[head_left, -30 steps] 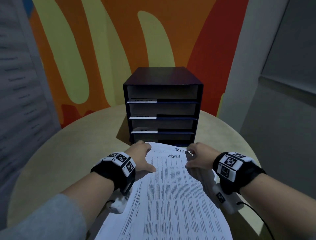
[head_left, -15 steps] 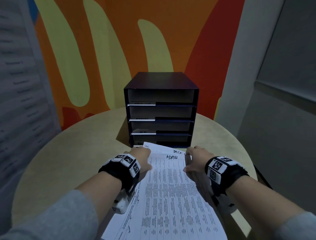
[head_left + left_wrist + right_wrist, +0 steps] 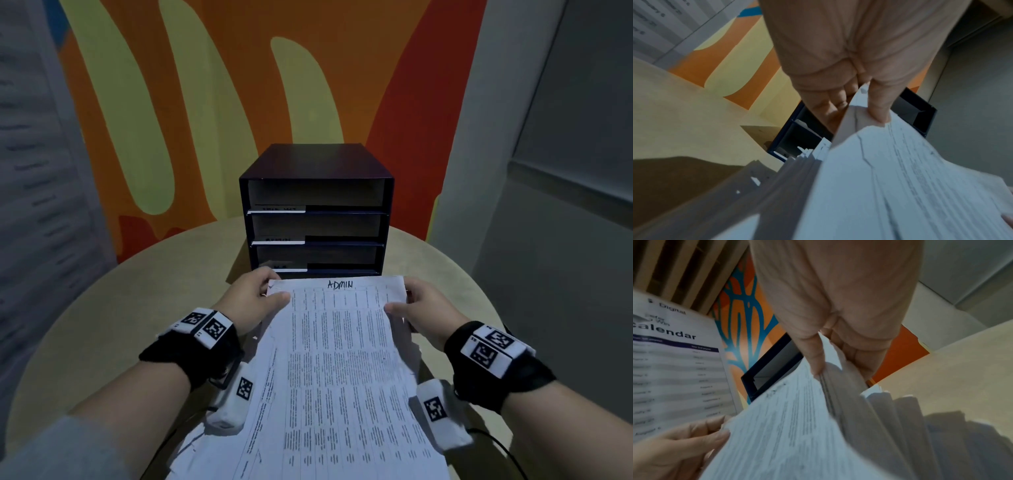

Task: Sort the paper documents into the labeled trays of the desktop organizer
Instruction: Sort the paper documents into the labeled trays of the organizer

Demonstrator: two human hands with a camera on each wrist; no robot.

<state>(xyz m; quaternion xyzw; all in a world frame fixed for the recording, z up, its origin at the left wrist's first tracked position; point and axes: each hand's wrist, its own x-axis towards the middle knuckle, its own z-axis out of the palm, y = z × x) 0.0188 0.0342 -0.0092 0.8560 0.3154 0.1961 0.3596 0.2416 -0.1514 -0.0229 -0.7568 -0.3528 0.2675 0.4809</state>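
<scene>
Left hand [image 3: 251,301]: grip pinches the far-left corner of the top sheet [image 3: 346,359], thumb on top, fingers beneath, confirmed in the left wrist view.

Sheet is headed "ADMIN" in handwriting. It spans between the two grips, far edge raised, near end resting on the loose paper stack [image 3: 202,448] on the counter [image 3: 102,325]. Long axis runs from the person straight toward the organizer [image 3: 317,212].

Right hand [image 3: 423,310]: grip pinches the far-right corner, thumb on top, fingers under.

Organizer stands just beyond both grips, tray mouths facing the sheet's leading short edge. Second tray label [image 3: 278,240] appears to read ADMIN, though blurred; it lies ahead of and above the grips.

Judgement: both hands are equally near; the move calls for lifting the leading edge level with that slot, then pushing forward along the long axis.
</scene>
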